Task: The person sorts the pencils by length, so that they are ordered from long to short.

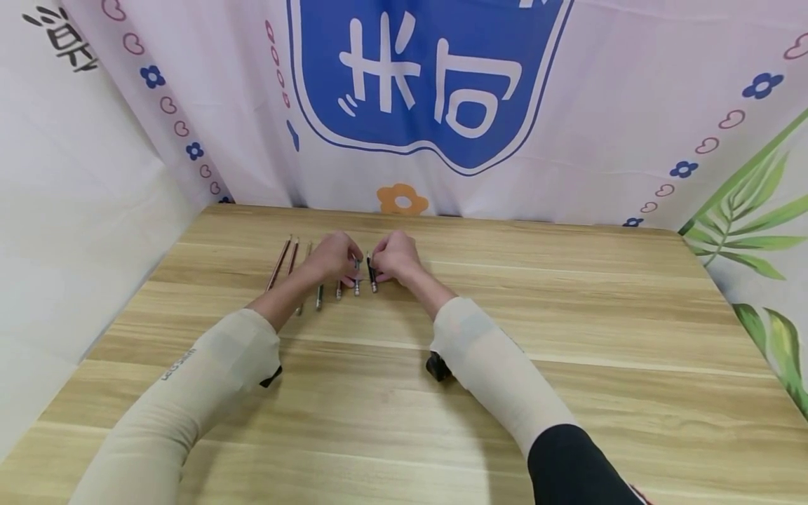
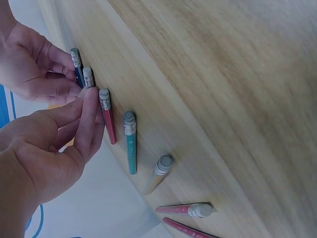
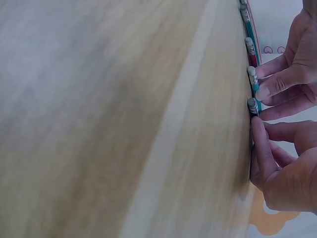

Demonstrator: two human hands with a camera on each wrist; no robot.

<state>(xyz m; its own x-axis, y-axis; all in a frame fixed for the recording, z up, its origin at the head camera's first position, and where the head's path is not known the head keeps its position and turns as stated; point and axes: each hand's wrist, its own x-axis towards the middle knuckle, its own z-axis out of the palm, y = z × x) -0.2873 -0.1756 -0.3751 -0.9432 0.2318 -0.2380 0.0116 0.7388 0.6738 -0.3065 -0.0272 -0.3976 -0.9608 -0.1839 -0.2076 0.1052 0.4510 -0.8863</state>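
Pencils with eraser ends lie in a row on the wooden table. My left hand [image 1: 334, 258] pinches a teal pencil [image 3: 255, 85] between thumb and fingers near the row's right end. Beside it, my right hand [image 1: 394, 256] grips the last pencil, a dark one [image 1: 372, 272], with its fingers along the side. Both hands are close together, and the eraser ends point toward me. Left of the held pair lie a red pencil [image 2: 108, 119], a green pencil [image 2: 130, 146] and a tan pencil [image 2: 157, 176]. Two reddish pencils [image 1: 278, 263] slant at the far left.
The wooden table [image 1: 568, 315] reaches to both sides and toward me. A printed cloth [image 1: 404, 168] hangs along its back edge, just beyond the hands. Dark camera mounts [image 1: 438, 366] show under both sleeves, and a white wall covering [image 1: 76, 210] stands at the left.
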